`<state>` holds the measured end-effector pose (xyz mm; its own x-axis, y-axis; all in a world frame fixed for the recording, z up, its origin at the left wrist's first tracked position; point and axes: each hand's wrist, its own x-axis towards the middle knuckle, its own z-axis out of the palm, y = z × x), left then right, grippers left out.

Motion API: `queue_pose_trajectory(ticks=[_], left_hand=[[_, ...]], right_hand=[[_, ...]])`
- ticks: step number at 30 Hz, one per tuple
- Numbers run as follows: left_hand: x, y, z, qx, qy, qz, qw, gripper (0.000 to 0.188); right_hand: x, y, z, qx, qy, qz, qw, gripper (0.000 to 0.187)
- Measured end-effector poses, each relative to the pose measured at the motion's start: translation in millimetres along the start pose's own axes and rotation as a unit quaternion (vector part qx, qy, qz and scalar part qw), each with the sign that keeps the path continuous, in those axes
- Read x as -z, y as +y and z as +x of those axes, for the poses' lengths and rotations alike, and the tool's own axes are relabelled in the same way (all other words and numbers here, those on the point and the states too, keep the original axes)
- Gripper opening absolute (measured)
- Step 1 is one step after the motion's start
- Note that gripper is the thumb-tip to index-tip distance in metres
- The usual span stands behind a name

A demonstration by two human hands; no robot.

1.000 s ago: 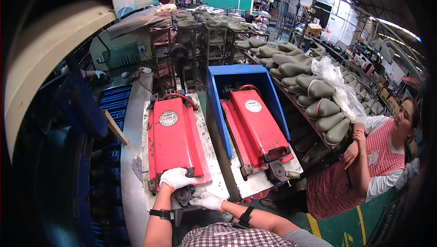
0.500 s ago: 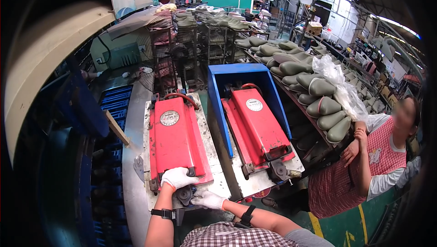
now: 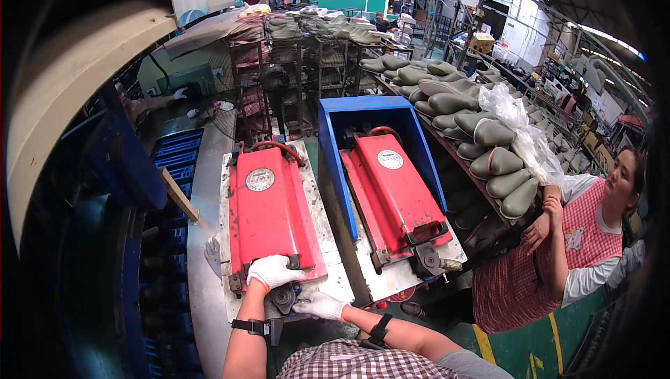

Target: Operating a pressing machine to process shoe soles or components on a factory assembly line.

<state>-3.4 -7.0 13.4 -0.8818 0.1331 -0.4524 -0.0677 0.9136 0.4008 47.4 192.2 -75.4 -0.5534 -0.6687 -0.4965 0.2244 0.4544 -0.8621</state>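
Note:
My left hand [image 3: 273, 272], in a white knit glove, is closed around the front handle of a red metal lid [image 3: 269, 218] on the left machine. The handle is mostly hidden under the glove; a black end [image 3: 294, 262] shows beside it. Just below sits a round black latch [image 3: 283, 298] at the machine's front. My right hand [image 3: 321, 305], also gloved, is beside that latch with thumb and fingers apart, its fingertips near or touching the latch's right side. A matching red lid [image 3: 394, 190] lies on the right machine, inside a blue guard [image 3: 366, 105].
Left of the machines run a metal ledge [image 3: 209, 295] and a blue slatted conveyor [image 3: 174, 162]. Olive-green boots [image 3: 502, 162] are stacked on a rack at right, partly under clear plastic. A person in a red checked apron [image 3: 523, 274] stands at right with hands clasped.
My hands keep almost the same place on the left machine. At the far upper left, another person's gloved hand and arm have moved farther into view, up and to the right.

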Motion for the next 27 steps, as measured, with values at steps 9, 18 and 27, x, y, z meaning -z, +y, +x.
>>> queue_pose_trajectory(ticks=[9,18,27], left_hand=[[0.8,2.1,-0.8,0.004,-0.003,0.003,1.000,0.075],[-3.6,-4.3,-0.1,-0.015,0.029,-0.014,0.999,0.072],[-0.9,-3.6,5.0,-0.018,0.004,-0.044,0.999,0.067]], right_hand=[[0.6,-0.4,-0.3,-0.001,0.001,-0.007,1.000,0.047],[-2.7,-4.4,-0.3,-0.004,-0.004,0.008,1.000,0.046],[1.2,0.7,0.4,0.049,0.008,0.004,0.999,0.036]])
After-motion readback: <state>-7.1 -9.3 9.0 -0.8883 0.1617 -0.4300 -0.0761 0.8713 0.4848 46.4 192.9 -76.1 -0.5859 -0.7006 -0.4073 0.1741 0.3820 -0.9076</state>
